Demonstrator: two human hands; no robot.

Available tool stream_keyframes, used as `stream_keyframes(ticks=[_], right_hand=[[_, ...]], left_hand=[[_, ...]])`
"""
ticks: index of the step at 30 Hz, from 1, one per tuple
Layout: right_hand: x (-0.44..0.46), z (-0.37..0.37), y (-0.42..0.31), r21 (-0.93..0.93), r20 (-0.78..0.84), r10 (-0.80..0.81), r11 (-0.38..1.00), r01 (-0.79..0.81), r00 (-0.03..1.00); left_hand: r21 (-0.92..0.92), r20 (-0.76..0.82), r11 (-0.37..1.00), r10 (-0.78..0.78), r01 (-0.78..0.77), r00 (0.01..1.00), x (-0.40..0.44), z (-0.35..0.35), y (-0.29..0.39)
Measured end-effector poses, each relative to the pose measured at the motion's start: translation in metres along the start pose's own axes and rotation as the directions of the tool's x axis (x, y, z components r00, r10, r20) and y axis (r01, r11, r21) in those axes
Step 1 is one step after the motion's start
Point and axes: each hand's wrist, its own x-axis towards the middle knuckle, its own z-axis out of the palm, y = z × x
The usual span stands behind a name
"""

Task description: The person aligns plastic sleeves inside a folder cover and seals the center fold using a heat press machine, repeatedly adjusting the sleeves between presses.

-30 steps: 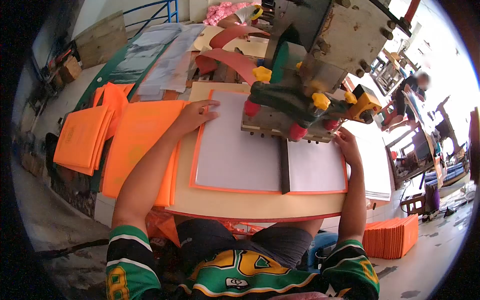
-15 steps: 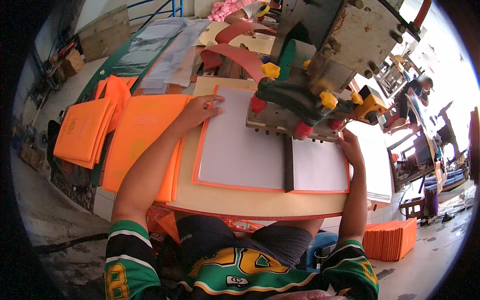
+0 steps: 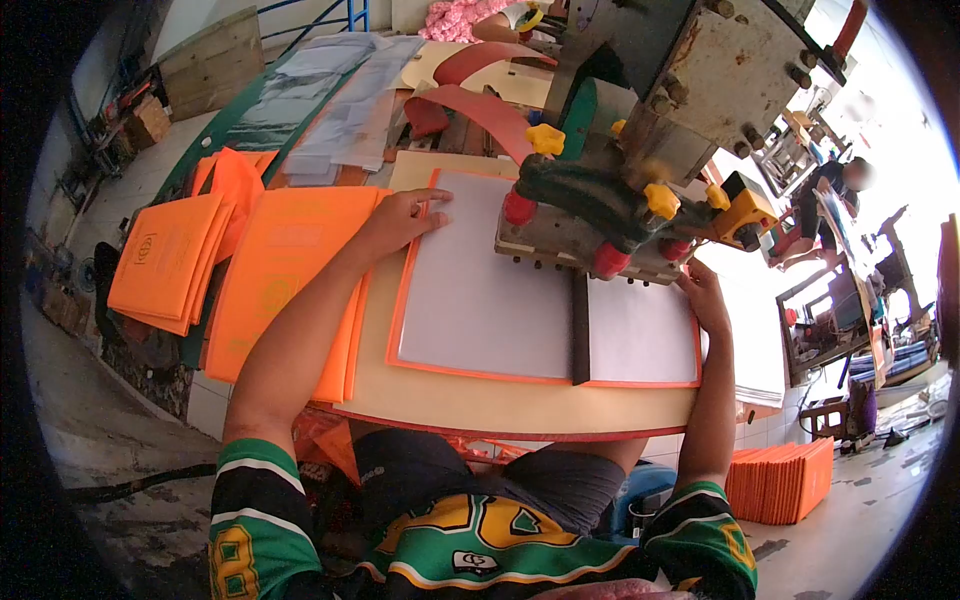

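The flat, open orange-rimmed cover (image 3: 475,310), with 2 smooth pale panels and 1 dark spine strip (image 3: 581,335), lies on the cream board (image 3: 500,405), partly beneath the bolted metal press (image 3: 735,80). The hands are apart: the left hand (image 3: 408,217), palm down, rests loosely spread on its far left edge; the right hand (image 3: 706,298) bends at its right edge, grip unclear.

Clear plastic sheets (image 3: 345,115) on a green-topped worktop (image 3: 220,126), 11 o'clock. Blue metal railing (image 3: 350,15) behind them, 11 o'clock. Wooden board (image 3: 210,65), upright, 10 o'clock; brown box (image 3: 150,120) near its foot, 10 o'clock. Pink bundle (image 3: 455,20), 12 o'clock. Person (image 3: 830,182) in dark clothing, 2 o'clock. Blue stack (image 3: 900,352), 3 o'clock. Blue tub (image 3: 652,482), partly hidden, 5 o'clock.
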Motion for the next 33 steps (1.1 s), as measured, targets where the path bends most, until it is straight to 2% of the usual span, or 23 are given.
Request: stream_keyframes(ticks=[2,5,8,10,11,13,15,17,19,20,22,24,26,29,33], right_hand=[[0.001,-0.001,0.002,-0.012,-0.005,-0.035,0.999,0.035,0.999],[0.002,-0.003,0.007,0.036,0.048,0.007,0.999,-0.009,0.999],[0.005,-0.004,0.011,-0.016,0.054,0.022,1.0,-0.021,0.998],[0.002,-0.005,0.01,-0.066,0.054,-0.116,0.991,0.12,0.992],[0.006,-0.004,0.021,-0.025,0.023,-0.087,0.996,0.088,0.996],[0.01,-0.004,0.027,-0.072,0.02,-0.116,0.99,0.117,0.993],[0.006,-0.005,0.018,-0.1,0.022,-0.034,0.994,0.036,0.999],[0.004,-0.003,0.02,-0.056,0.017,-0.056,0.997,0.057,0.998],[0.003,-0.002,0.016,-0.048,0.014,-0.096,0.994,0.097,0.995],[0.004,-0.005,0.013,-0.134,0.037,-0.033,0.99,0.038,0.999],[0.002,-0.004,0.009,-0.082,0.046,-0.01,0.997,0.014,0.999],[0.001,-0.004,0.01,-0.03,0.055,0.013,0.999,-0.012,0.998],[0.003,-0.005,0.014,-0.094,0.053,-0.064,0.993,0.069,0.997],[0.003,-0.005,0.018,-0.106,0.049,-0.092,0.99,0.097,0.994],[-0.001,-0.003,0.008,0.0,0.055,-0.003,1.0,0.003,0.998]], left_hand=[[-0.01,-0.003,1.0,-0.003,0.003,1.0,-0.001,0.0,0.002],[-0.029,0.004,0.999,-0.024,0.024,1.0,-0.003,-0.001,0.007],[-0.007,0.004,0.999,-0.042,0.042,0.999,-0.007,-0.002,0.017],[0.021,0.01,0.998,-0.054,0.053,0.999,-0.011,-0.003,0.023],[0.034,0.018,0.993,-0.115,0.114,0.993,-0.008,-0.004,0.026],[0.045,0.054,0.981,-0.191,0.188,0.98,-0.006,-0.001,0.024],[-0.016,0.03,0.993,-0.116,0.117,0.993,-0.004,-0.002,0.014],[-0.011,0.055,0.992,-0.125,0.126,0.991,0.0,-0.001,0.002],[0.157,-0.027,0.987,0.045,-0.04,0.999,0.0,0.001,0.0],[0.156,-0.021,0.987,0.044,-0.04,0.999,0.0,0.002,-0.001],[0.044,0.05,0.988,-0.152,0.15,0.987,-0.004,-0.002,0.016],[0.032,0.051,0.992,-0.127,0.126,0.991,-0.003,-0.001,0.014],[0.019,0.054,0.995,-0.1,0.099,0.994,-0.002,-0.001,0.012],[0.066,0.078,0.988,-0.146,0.141,0.986,-0.003,-0.002,0.019],[0.084,0.063,0.989,-0.131,0.125,0.989,-0.001,-0.002,0.014]])
